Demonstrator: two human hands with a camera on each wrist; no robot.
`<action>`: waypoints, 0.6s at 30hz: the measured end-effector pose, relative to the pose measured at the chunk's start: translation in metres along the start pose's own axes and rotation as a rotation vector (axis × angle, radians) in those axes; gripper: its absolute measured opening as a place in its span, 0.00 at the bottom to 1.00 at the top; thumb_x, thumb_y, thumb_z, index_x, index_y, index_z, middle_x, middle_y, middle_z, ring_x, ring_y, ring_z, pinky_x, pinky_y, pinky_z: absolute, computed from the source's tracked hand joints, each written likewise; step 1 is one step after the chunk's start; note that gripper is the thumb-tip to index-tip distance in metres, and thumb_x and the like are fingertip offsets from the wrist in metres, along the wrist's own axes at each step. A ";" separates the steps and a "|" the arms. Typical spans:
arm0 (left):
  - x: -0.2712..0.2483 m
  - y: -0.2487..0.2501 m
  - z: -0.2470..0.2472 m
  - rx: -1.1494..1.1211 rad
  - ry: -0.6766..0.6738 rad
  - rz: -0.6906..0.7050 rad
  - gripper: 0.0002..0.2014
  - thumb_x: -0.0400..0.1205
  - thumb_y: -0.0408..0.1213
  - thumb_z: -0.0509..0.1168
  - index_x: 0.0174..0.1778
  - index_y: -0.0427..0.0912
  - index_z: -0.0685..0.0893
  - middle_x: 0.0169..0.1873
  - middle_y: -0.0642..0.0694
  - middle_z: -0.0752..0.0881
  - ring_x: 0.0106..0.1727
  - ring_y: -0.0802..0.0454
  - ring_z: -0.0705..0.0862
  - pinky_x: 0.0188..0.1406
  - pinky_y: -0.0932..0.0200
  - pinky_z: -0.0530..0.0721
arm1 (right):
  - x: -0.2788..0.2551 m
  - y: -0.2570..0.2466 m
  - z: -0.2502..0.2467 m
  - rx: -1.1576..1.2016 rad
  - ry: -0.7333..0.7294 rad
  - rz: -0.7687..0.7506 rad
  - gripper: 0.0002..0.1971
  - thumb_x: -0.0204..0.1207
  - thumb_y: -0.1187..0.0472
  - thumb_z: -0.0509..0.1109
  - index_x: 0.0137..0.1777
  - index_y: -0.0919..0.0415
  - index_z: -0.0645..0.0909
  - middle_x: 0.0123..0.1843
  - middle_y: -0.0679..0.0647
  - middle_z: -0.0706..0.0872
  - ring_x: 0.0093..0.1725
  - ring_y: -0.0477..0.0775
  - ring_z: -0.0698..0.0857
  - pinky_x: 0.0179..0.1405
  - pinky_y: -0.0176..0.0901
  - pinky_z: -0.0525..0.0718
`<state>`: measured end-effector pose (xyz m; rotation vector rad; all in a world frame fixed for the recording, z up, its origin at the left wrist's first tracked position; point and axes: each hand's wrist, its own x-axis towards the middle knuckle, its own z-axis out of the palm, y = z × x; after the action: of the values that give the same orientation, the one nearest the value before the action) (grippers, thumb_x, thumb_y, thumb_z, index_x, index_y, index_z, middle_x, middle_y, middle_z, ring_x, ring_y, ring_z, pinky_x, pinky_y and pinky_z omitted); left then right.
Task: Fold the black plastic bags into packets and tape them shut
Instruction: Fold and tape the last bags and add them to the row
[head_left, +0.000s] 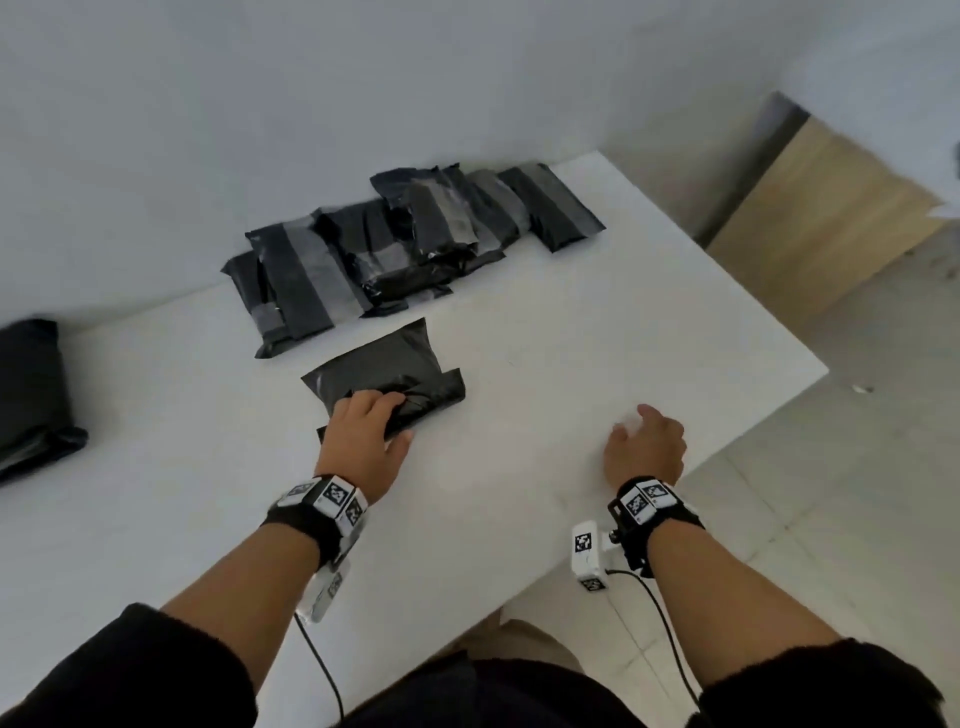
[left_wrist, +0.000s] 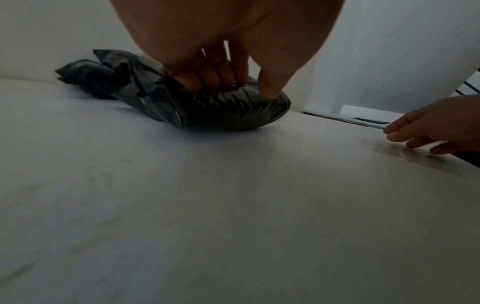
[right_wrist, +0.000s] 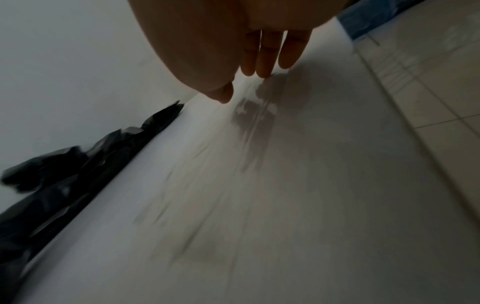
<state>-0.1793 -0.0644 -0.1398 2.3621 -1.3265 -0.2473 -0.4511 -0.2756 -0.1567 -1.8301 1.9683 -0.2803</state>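
Table (head_left: 519, 519): white, pushed against wall.
L hand (head_left: 363, 436): on near end of black bag (head_left: 384, 376), fingers curled into the plastic, thumb at near edge.
Bag: folded, flat on table, mid-left.
R hand (head_left: 647, 449): over bare table near rt edge, fingers loose, holding nothing.
Packet pile (head_left: 415, 244): taped black packets, overlapping, by wall behind bag.
Bag stack (head_left: 31, 395): black, far left edge.
Wrists: marker bands + cables.

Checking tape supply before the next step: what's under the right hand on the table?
Under the right hand, only bare white table and what may be a clear strip by its fingertips. No tape roll shows; the palm hides the rest.
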 end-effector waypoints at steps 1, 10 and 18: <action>0.005 0.005 0.002 0.002 -0.007 -0.003 0.23 0.78 0.43 0.72 0.68 0.41 0.81 0.59 0.40 0.80 0.58 0.38 0.76 0.64 0.40 0.78 | 0.008 0.003 -0.003 0.010 0.000 0.019 0.24 0.82 0.55 0.66 0.78 0.55 0.72 0.76 0.62 0.71 0.73 0.66 0.72 0.71 0.59 0.72; 0.026 0.021 0.007 0.002 0.002 -0.024 0.22 0.77 0.43 0.73 0.66 0.43 0.82 0.69 0.43 0.76 0.64 0.39 0.75 0.66 0.42 0.77 | 0.044 0.012 -0.021 -0.124 -0.113 0.034 0.26 0.77 0.52 0.64 0.77 0.50 0.74 0.73 0.57 0.70 0.70 0.63 0.72 0.70 0.56 0.71; 0.029 0.023 0.007 -0.001 0.009 -0.042 0.21 0.76 0.40 0.73 0.65 0.43 0.82 0.68 0.44 0.76 0.63 0.39 0.75 0.65 0.43 0.77 | 0.044 0.023 -0.022 -0.113 -0.094 -0.059 0.11 0.79 0.56 0.65 0.59 0.49 0.82 0.66 0.56 0.77 0.65 0.62 0.75 0.62 0.55 0.73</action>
<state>-0.1845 -0.1013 -0.1345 2.3898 -1.2731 -0.2501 -0.4823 -0.3197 -0.1552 -1.9371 1.9041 -0.1003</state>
